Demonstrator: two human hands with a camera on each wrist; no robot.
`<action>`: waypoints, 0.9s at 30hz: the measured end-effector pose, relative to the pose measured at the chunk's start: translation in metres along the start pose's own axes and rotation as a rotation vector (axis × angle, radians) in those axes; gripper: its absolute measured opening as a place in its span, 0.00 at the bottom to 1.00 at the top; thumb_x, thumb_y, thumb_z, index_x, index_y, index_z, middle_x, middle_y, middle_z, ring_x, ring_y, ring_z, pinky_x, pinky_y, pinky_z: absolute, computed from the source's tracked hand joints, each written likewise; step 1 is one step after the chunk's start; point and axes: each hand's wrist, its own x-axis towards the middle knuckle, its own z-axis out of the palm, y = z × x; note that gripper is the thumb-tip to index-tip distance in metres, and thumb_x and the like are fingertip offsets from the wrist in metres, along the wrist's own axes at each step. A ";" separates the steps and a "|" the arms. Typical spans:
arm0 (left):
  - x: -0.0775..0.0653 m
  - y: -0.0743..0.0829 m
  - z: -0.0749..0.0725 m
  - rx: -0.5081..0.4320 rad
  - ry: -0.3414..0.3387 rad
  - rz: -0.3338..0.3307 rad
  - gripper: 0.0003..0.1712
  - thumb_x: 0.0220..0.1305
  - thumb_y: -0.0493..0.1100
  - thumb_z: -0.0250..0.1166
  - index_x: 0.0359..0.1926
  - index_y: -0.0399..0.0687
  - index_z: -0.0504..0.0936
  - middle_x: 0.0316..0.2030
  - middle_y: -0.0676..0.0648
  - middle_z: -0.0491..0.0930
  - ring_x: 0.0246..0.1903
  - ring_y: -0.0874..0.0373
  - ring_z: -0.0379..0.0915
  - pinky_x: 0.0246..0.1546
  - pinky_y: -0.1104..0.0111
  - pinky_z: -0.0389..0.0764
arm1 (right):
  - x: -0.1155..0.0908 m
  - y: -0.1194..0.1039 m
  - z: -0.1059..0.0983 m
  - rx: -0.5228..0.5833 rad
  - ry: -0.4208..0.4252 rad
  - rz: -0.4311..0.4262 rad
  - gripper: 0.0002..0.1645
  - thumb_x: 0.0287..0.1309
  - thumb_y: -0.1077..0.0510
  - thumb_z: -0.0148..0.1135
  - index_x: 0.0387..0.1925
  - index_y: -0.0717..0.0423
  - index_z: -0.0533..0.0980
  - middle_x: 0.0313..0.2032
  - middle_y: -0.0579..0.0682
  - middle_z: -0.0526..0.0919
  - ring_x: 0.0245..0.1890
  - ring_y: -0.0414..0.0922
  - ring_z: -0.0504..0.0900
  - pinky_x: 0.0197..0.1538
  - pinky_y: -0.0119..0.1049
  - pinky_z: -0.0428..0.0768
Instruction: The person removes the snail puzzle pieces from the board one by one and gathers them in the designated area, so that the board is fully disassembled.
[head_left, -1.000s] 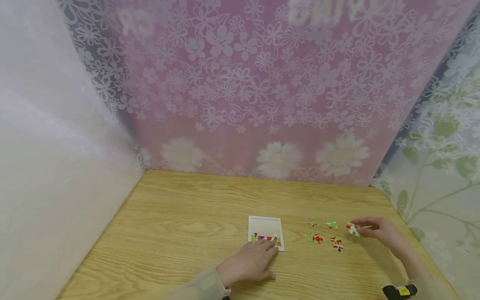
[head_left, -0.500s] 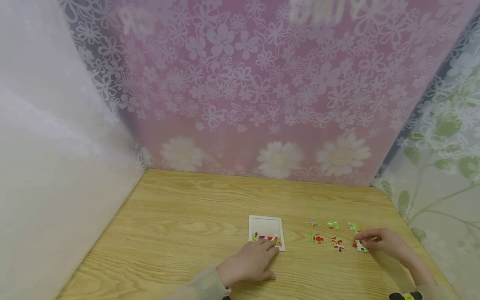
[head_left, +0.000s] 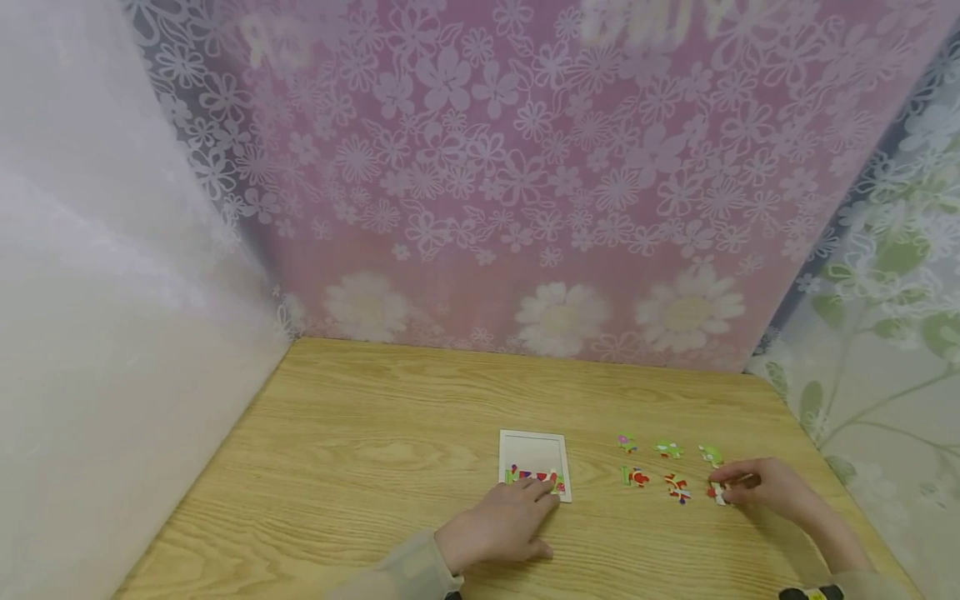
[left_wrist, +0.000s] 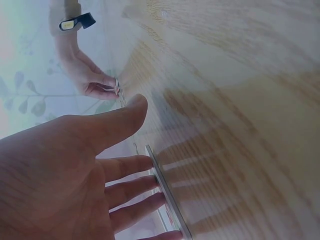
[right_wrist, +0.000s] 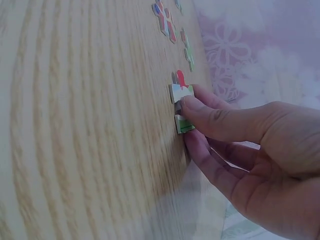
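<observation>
My left hand [head_left: 498, 521] lies with straight fingers over the near edge of a white puzzle tray [head_left: 532, 451]. Along the tray's near side sits a strip of colourful fitted pieces, partly covered by the fingers. In the left wrist view the fingertips [left_wrist: 159, 199] touch the tray's edge. On the right, my right hand [head_left: 768, 490] pinches a jigsaw piece [right_wrist: 179, 94] between thumb and fingers. That piece is white, red and green, close over the table and tilted in the right wrist view; the thumb hides part of it.
Several loose jigsaw pieces lie right of the tray: a green one [head_left: 709, 453], a green and white one [head_left: 667, 449], one with a purple flower [head_left: 625, 442], a red one [head_left: 638, 477] and a red-blue one [head_left: 677, 488]. Flowered curtains [head_left: 480, 208] enclose the wooden table [head_left: 360, 442].
My right hand has carried its piece toward me and slightly right, down to the near row, uncovering the green piece behind. The left hand has stayed on the tray.
</observation>
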 end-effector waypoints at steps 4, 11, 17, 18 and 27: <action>0.000 0.000 0.000 0.006 -0.002 -0.002 0.40 0.65 0.69 0.63 0.69 0.52 0.72 0.70 0.52 0.68 0.69 0.57 0.66 0.64 0.66 0.73 | -0.001 0.001 0.000 -0.009 0.015 0.000 0.20 0.59 0.60 0.71 0.49 0.71 0.82 0.46 0.68 0.85 0.35 0.33 0.83 0.36 0.31 0.83; -0.004 0.003 -0.002 -0.003 0.004 -0.013 0.41 0.64 0.68 0.64 0.70 0.52 0.71 0.72 0.52 0.67 0.69 0.56 0.65 0.64 0.65 0.73 | -0.003 0.000 0.001 -0.020 0.070 0.004 0.17 0.63 0.60 0.68 0.48 0.69 0.82 0.43 0.63 0.86 0.36 0.34 0.84 0.35 0.34 0.83; -0.008 0.005 -0.004 -0.034 -0.013 -0.030 0.44 0.64 0.69 0.64 0.73 0.52 0.68 0.74 0.51 0.63 0.71 0.56 0.62 0.63 0.61 0.74 | 0.001 -0.016 0.006 -0.066 0.165 0.020 0.13 0.66 0.57 0.66 0.48 0.61 0.83 0.44 0.58 0.86 0.37 0.33 0.82 0.35 0.33 0.82; -0.009 0.005 -0.004 -0.041 -0.014 -0.031 0.44 0.64 0.69 0.63 0.73 0.52 0.68 0.74 0.51 0.63 0.71 0.56 0.62 0.63 0.60 0.74 | 0.003 -0.019 0.006 -0.078 0.174 0.019 0.13 0.66 0.56 0.66 0.48 0.60 0.83 0.45 0.57 0.87 0.37 0.33 0.82 0.35 0.33 0.81; -0.013 0.006 0.000 -0.048 0.038 -0.030 0.44 0.65 0.70 0.61 0.73 0.50 0.68 0.75 0.50 0.61 0.71 0.56 0.61 0.63 0.56 0.73 | 0.026 -0.056 0.016 -0.077 0.184 0.000 0.14 0.69 0.50 0.64 0.51 0.51 0.83 0.49 0.53 0.86 0.42 0.41 0.84 0.36 0.35 0.82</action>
